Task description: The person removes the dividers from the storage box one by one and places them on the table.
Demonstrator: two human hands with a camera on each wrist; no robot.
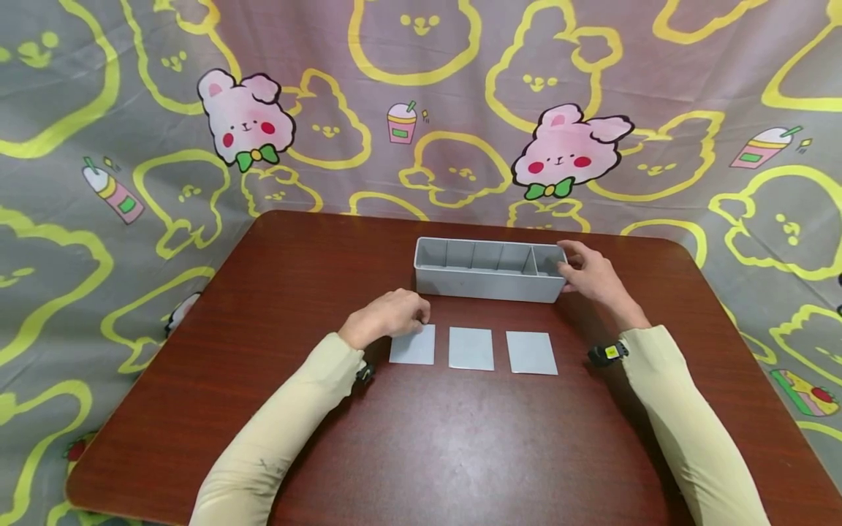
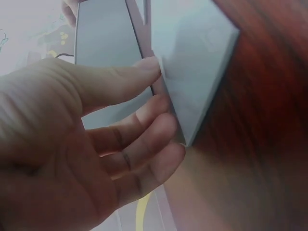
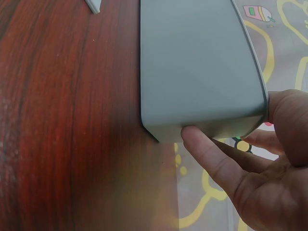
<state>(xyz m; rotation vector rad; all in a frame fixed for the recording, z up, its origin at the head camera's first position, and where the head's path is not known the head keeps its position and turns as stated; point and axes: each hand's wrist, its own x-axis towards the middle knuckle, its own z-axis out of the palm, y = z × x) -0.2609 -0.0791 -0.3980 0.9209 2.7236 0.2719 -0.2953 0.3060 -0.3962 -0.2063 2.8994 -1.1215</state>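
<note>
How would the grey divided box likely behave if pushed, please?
The grey divided box looks thin-walled, so it is probably light. Its long, low shape should slide rather than tip, and its flat-sided form makes rolling unlikely.

A curtained-off nook: cartoon-bunny cloth (image 1: pixel 460 91) around a wood-grain table (image 1: pixel 316 267).

Rabbit-printed grey cloth (image 1: pixel 457 88) hangs behind and beside the reddish-brown bench (image 1: pixel 454 416), whose near half reflects light.

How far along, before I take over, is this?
Apparently done: a divider stands in the tray. In hand: right hand grips the tray; left hand is at the leftmost panel. Probably remaining: that, the middle panel and the rightmost panel, all outside the tray.
</note>
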